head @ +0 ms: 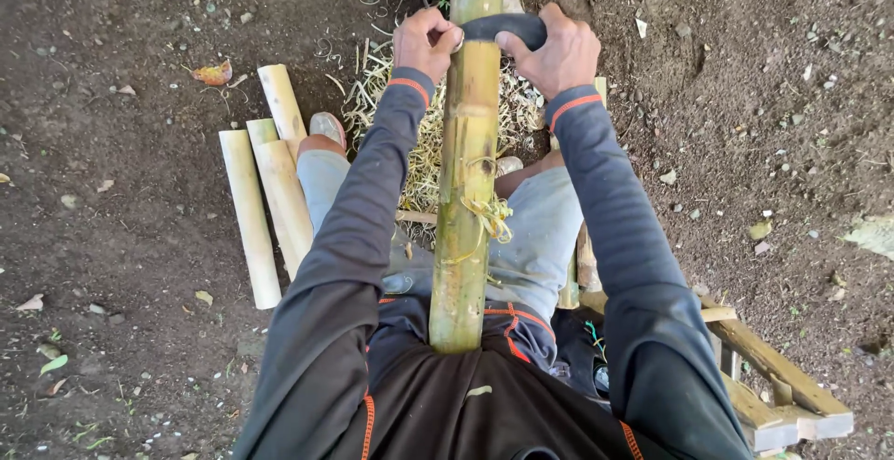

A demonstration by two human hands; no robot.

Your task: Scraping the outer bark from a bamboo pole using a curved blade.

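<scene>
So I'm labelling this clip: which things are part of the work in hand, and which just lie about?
In hand:
left hand
right hand
black-handled tool
green bamboo pole

Lying about:
cut bamboo pieces
shavings
dry leaf
wooden bench

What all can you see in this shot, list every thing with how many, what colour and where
green-yellow bamboo pole: one, running up the middle between the knees, near end against the torso
black curved tool handle: one, across the pole near the top
pale cut bamboo pieces: about four, cream, lying side by side on the soil at left
straw-coloured bamboo shavings: one heap, under the pole by the feet
wooden seat frame: one, brown, lower right
orange fallen leaf: one, upper left
dark soil: ground all round
left hand: grip shut on the left end of the handle, grey sleeve
right hand: grip shut on the right end, grey sleeve
</scene>
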